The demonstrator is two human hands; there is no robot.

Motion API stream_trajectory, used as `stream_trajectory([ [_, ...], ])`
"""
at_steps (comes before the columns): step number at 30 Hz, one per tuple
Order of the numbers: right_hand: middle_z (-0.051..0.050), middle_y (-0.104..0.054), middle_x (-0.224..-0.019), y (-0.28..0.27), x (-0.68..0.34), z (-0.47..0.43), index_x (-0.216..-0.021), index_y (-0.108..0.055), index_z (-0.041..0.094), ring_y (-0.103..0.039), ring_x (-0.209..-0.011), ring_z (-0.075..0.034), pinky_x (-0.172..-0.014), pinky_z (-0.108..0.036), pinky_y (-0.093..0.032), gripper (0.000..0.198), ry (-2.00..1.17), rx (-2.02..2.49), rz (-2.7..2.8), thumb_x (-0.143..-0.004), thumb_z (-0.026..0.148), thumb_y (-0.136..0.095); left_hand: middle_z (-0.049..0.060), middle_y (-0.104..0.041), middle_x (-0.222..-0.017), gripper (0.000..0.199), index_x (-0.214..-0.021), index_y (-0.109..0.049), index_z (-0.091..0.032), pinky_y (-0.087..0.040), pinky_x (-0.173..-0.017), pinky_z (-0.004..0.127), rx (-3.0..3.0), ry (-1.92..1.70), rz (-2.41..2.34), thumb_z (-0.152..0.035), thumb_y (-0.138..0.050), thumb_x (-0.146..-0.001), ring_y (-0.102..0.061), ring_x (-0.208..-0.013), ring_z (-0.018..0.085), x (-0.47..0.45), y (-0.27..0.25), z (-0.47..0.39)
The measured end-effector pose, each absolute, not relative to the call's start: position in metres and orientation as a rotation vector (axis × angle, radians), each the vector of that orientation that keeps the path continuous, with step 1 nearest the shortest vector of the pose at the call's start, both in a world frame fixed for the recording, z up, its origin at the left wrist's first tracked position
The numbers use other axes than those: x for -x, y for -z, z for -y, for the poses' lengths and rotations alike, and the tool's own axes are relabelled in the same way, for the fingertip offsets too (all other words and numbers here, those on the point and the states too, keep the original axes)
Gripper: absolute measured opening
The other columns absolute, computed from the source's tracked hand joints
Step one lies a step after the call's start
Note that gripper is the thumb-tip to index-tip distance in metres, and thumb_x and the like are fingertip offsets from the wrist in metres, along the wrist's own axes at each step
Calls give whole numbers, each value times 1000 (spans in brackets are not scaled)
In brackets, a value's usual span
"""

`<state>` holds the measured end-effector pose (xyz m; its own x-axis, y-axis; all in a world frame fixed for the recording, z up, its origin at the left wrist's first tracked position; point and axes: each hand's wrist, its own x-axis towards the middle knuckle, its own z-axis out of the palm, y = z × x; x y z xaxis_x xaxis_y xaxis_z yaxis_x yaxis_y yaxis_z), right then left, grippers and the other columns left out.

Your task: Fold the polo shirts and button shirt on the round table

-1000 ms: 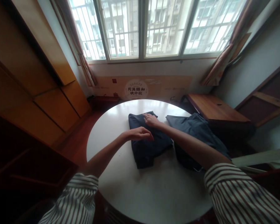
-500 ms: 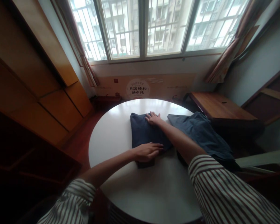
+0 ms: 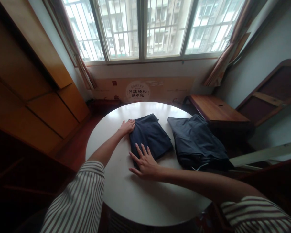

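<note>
A folded dark navy garment point(image 3: 152, 136) lies flat on the round white table point(image 3: 126, 191), turned at an angle. My left hand point(image 3: 128, 126) rests at its far left corner, fingers lying over the edge of the cloth. With its fingers spread wide, my right hand point(image 3: 146, 164) is over the near left edge of the same garment, partly hiding it. Neither hand grips the cloth. To the right sits a second pile of dark blue-grey folded clothing point(image 3: 196, 139), with a pale cord showing at its near edge and part of it over the table's rim.
A low wooden table point(image 3: 215, 108) stands beyond the right side. Yellow-brown cabinets point(image 3: 48, 113) line the left wall. Barred windows point(image 3: 140, 29) with curtains and a printed banner point(image 3: 160, 89) are at the back. A wooden-framed panel point(image 3: 271, 90) leans at the right.
My left hand moved from the near part to the far left corner. My right hand came back from the far edge to the near left edge. The navy garment now lies turned, its outline changed.
</note>
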<state>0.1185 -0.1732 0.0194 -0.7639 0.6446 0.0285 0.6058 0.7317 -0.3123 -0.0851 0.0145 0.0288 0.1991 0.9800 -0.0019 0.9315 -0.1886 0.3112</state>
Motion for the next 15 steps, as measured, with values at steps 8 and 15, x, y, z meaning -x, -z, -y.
stream_trajectory([
  [8,-26,-41,-152,-41,-136,191,-152,-40,7,-36,-143,-39,-115,-54,-31,76,-566,1005,2717,-95,57,-47,18,-27,-161,43,-142,-43,-9,-13,-121,53,-1800,-741,-2011,-17,-41,-100,-12,-152,33,64,-29,-19],
  [15,-15,-67,-126,-108,-164,52,-124,-66,12,-63,-115,-27,-95,-29,-49,44,-592,1684,2372,-92,41,-61,29,-57,-132,57,-130,-48,-1,-42,-104,43,-1213,-1080,-1906,-25,-71,-83,-46,-134,40,67,-38,26],
])
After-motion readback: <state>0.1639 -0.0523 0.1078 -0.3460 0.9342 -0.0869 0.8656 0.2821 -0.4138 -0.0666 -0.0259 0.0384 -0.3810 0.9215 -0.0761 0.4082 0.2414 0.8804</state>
